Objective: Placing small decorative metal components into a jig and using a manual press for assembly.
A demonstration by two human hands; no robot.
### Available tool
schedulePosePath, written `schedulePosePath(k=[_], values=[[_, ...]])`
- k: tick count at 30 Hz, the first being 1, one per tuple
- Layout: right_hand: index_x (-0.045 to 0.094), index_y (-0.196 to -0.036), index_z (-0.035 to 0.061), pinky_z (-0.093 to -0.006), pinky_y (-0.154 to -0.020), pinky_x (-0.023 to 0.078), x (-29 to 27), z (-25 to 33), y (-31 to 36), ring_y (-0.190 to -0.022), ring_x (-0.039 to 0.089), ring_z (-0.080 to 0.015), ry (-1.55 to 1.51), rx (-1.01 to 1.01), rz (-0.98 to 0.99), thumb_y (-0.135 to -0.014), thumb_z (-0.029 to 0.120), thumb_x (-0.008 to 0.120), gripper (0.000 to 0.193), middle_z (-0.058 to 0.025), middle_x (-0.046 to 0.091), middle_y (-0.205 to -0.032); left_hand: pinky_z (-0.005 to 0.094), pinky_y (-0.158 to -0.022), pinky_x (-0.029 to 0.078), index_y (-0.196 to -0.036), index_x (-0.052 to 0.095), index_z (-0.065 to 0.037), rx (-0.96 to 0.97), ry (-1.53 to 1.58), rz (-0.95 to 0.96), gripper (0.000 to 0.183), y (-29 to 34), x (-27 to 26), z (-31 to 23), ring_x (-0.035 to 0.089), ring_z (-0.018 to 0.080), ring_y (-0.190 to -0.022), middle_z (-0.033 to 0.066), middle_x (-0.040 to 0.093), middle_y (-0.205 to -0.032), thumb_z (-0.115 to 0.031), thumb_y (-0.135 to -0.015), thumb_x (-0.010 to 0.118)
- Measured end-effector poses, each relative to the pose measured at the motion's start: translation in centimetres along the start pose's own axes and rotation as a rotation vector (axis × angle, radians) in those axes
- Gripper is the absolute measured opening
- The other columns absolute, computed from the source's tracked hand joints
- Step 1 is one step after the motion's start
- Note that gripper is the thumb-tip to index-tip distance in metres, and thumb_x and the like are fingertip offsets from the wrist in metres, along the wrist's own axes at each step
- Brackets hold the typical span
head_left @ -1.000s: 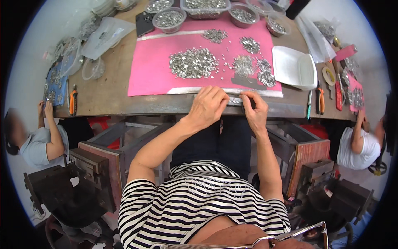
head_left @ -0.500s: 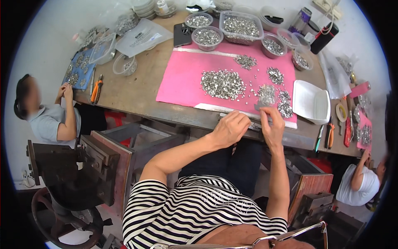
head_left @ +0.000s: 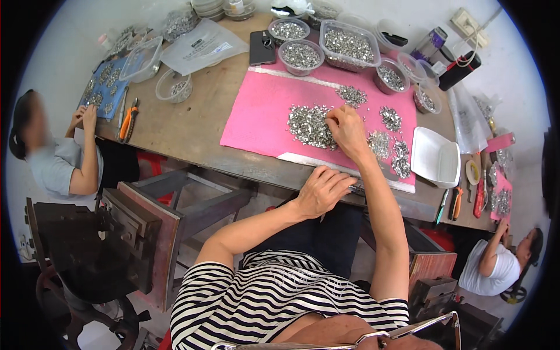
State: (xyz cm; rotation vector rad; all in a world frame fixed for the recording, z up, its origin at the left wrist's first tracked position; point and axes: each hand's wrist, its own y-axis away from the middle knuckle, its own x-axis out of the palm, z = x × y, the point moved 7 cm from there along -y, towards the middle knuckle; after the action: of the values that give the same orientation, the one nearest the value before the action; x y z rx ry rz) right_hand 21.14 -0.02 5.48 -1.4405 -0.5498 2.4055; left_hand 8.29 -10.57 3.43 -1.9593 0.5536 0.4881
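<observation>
In the head view, a worker's right hand [head_left: 348,131] bends over a pile of silvery metal pieces [head_left: 306,125], fingertips drawn close together at the pile's three o'clock; whether they pinch a piece cannot be told. The left hand [head_left: 322,191], at the pile's six o'clock, is half-curled by the table's near edge [head_left: 256,164]; its hold, too, cannot be told. Print on a plastic bag [head_left: 201,49] at ten o'clock is too small to read, and pale lettering on the striped shirt [head_left: 291,300] is unclear. Pink mat [head_left: 251,116] stretches from the pile toward nine o'clock; smaller heaps [head_left: 390,118] crowd from one to four o'clock, and a white tray [head_left: 424,157] sits beside the mat's right edge. The right hand hides part of the pile. Stacked dishes [head_left: 208,9] at eleven o'clock are cut off by the top of the frame.
</observation>
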Motion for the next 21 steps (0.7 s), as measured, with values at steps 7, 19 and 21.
schedulePosePath(k=[7, 19, 21], values=[[0.068, -0.088, 0.0005, -0.0445, -0.078, 0.051, 0.2, -2.0, -0.8, -0.088, 0.064, -0.0358, -0.113, 0.161, 0.045, -0.086, 0.009, 0.068, 0.009, -0.0164, 0.064, -0.086, 0.0394, -0.095, 0.043, -0.120, 0.065, -0.007, -0.014, 0.004, 0.003, 0.035, 0.2, 0.3, 0.1, 0.063, 0.0211, -0.098, 0.0051, 0.069, -0.109, -0.018, -0.087, 0.073], [0.073, -0.093, 0.0010, -0.0452, -0.080, 0.052, 1.2, -2.2, -1.8, -0.087, 0.066, -0.0351, -0.054, 0.106, 0.075, -0.085, 0.009, 0.067, 0.012, -0.0174, 0.066, -0.087, 0.0382, -0.093, 0.042, -0.116, 0.067, -0.011, -0.015, -0.038, -0.007, 0.032, 0.3, 0.5, 0.2, 0.064, 0.0196, -0.097, 0.0020, 0.069, -0.110, -0.017, -0.086, 0.075], [0.073, -0.094, 0.0009, -0.0436, -0.077, 0.052, 0.9, -2.4, -1.8, -0.083, 0.067, -0.0327, -0.088, 0.134, 0.063, -0.085, 0.009, 0.068, 0.013, -0.0165, 0.067, -0.086, 0.0378, -0.092, 0.041, -0.116, 0.068, -0.011, -0.027, -0.030, -0.005, 0.032, 0.3, 0.4, 0.1, 0.064, 0.0193, -0.096, 0.0017, 0.069, -0.110, -0.017, -0.086, 0.074]])
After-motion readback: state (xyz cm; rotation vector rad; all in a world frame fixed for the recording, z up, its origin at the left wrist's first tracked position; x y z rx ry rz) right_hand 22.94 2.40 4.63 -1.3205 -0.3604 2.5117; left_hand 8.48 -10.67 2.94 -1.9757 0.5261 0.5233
